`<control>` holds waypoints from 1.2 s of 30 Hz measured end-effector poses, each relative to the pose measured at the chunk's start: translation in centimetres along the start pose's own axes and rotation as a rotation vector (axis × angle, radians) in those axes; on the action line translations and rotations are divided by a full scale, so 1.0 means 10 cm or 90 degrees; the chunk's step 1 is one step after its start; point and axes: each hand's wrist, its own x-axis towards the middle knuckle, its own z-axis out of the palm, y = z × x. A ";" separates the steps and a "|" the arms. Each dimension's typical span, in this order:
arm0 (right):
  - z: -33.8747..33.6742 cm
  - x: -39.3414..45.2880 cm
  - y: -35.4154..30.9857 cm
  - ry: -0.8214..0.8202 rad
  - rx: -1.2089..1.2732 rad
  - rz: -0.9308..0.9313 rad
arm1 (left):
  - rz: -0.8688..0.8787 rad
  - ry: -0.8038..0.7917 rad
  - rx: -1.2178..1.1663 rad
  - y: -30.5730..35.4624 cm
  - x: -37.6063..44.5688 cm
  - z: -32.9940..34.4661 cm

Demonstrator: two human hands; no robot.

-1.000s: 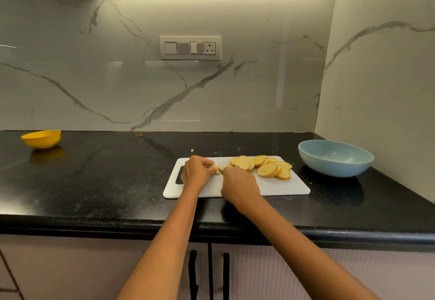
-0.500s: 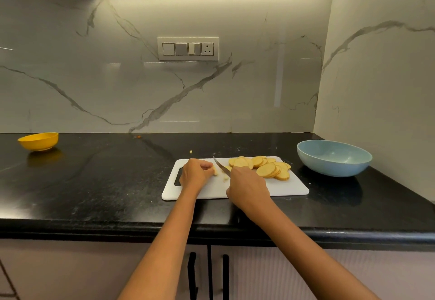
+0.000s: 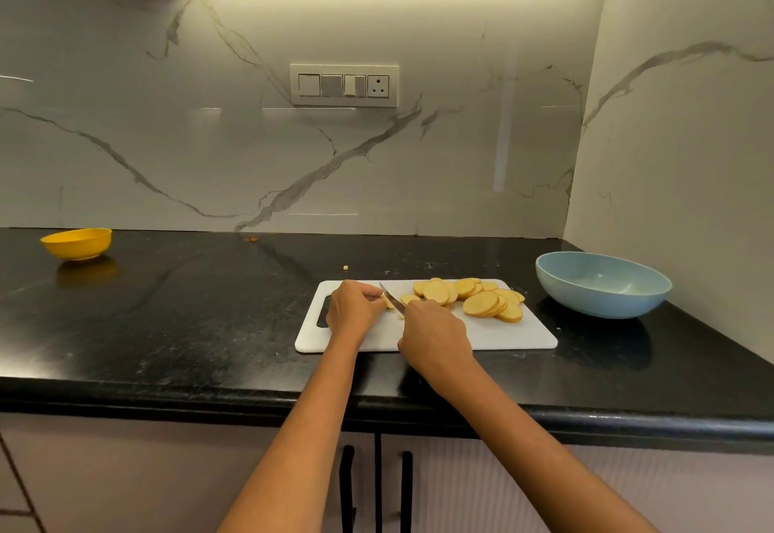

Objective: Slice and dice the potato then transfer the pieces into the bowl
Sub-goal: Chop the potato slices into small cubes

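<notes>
Head view: we're at a black worktop (image 3: 167,323) w/ a white cutting board (image 3: 511,336) near its front edge, about mid-width. Our left hand (image 3: 354,308) sits on the board's left part, fingers curled round a small pale potato piece (image 3: 388,303); most of that piece is hidden under the fingers. Our right hand (image 3: 435,333) grips a knife handle, which we can't see; only the knife (image 3: 391,298) blade shows, slanting up and left, its lower edge against the held piece. Potato slices (image 3: 473,298) lie on the board's back right part: round, yellow-tan discs, smooth cut faces, overlapping in a loose fan, approx. a dozen or more, some leaning on each other. A light blue bowl (image 3: 603,285) stands just off the board's right edge, near the worktop's right back corner; nothing visible inside. A yellow bowl (image 3: 77,243) sits far left by the back edge. One tiny potato bit (image 3: 345,268) lies on the worktop just behind the board.
</notes>
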 end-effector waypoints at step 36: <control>-0.14 -0.01 0.29 -0.099 -0.049 -0.080 | 0.016 0.012 0.033 -0.03 0.01 0.00</control>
